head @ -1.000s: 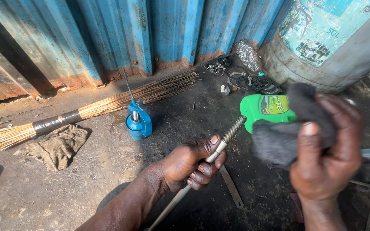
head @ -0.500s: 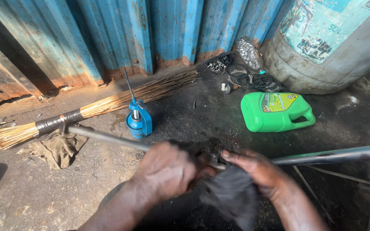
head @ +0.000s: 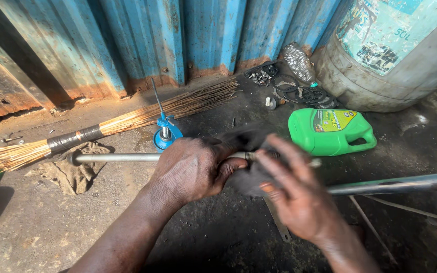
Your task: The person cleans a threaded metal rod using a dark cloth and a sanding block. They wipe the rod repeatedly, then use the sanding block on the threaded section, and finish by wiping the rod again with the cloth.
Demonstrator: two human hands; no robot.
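While the left hand [head: 190,169] clenches a long metal rod [head: 120,157] held level above the oily ground [head: 51,232], the blurred right hand [head: 299,194] grasps a dark rag [head: 246,177] wrapped against it. Beyond lie a green jug [head: 330,130], a blue oil can [head: 167,135] and a straw broom [head: 127,120].

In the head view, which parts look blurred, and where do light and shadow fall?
Head view: the right hand and the dark cloth are smeared by motion blur; the left hand, gripping the metal rod, is sharper. Hard sunlight falls on the broom and the green jug; a dark shadow lies at the lower left.
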